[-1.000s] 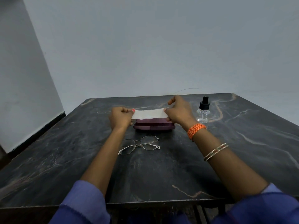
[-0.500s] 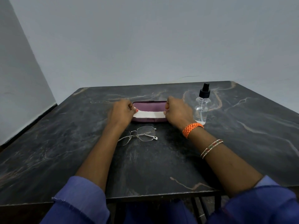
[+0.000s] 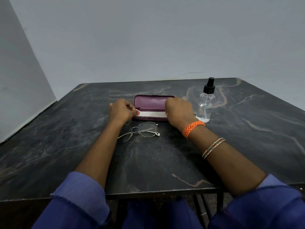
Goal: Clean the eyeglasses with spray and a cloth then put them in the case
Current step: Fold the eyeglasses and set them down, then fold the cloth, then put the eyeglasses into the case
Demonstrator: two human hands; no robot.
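A person sits at a dark marble table (image 3: 69,146) with pale veins, both forearms stretched forward over it. The eyeglass case (image 3: 152,103) is a purple one and it lies open near the middle of the far part of the table, its lid standing up behind the tray. A white cloth (image 3: 151,114) is folded into a long strip and it lies along the tray of the case, from one end to the other.

The left hand (image 3: 121,110) is at the left end of the case. Its fingers are curled in and they pinch the left end of the cloth; a pink nail shows just at the edge of the strip. The right hand (image 3: 179,109) is at the right end of the case, closed like a fist, and it covers the right end of the cloth, so it seems to hold it there, though the fingertips are hidden.

The eyeglasses (image 3: 139,131) have a thin metal frame and they lie on the table just in front of the case, between the two forearms, not touched by either hand. The spray bottle (image 3: 206,104) is clear with a black nozzle and stands upright just to the right of the right hand.

On the right wrist there is an orange braided band (image 3: 193,128), and a thin bangle (image 3: 213,147) lower on the forearm. Blue sleeves (image 3: 79,195) are pushed up on both arms.
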